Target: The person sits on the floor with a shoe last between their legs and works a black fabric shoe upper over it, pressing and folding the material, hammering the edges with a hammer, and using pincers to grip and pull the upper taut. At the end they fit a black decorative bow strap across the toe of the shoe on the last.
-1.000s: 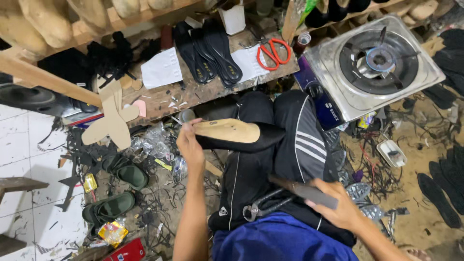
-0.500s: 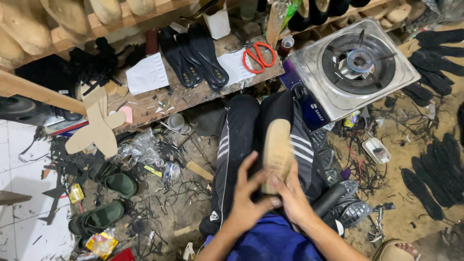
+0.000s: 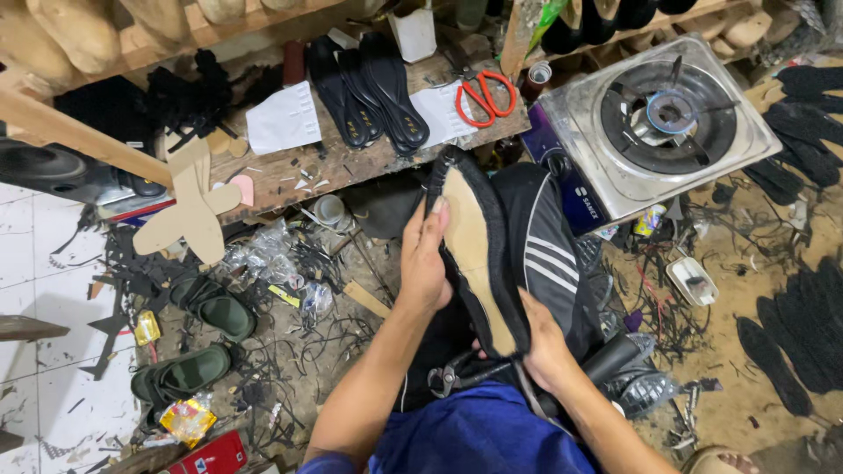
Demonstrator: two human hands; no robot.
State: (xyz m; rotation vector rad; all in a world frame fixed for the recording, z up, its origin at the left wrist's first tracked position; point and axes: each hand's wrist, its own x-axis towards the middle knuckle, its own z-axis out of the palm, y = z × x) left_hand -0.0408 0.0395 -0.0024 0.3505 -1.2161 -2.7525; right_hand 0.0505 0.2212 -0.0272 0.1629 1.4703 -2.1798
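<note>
The left hand (image 3: 426, 259) grips the left edge of a black shoe upper (image 3: 479, 254) stretched over a last, fingers curled over its rim near the toe end. The right hand (image 3: 543, 347) grasps the heel end of the same shoe from below. The shoe lies sole-up over the person's lap, its tan insole (image 3: 474, 250) facing the camera, toe pointing away toward the bench (image 3: 351, 162). Just under the right hand, pincers (image 3: 452, 377) rest on the lap, and a dark handle (image 3: 615, 355) sticks out to the right. On the bench lie black insoles (image 3: 369, 88), red-handled scissors (image 3: 483, 95) and white paper pieces (image 3: 283, 118). A steel gas stove (image 3: 667, 118) stands to the right; green sandals (image 3: 198, 338) lie on the scrap-strewn floor at left
</note>
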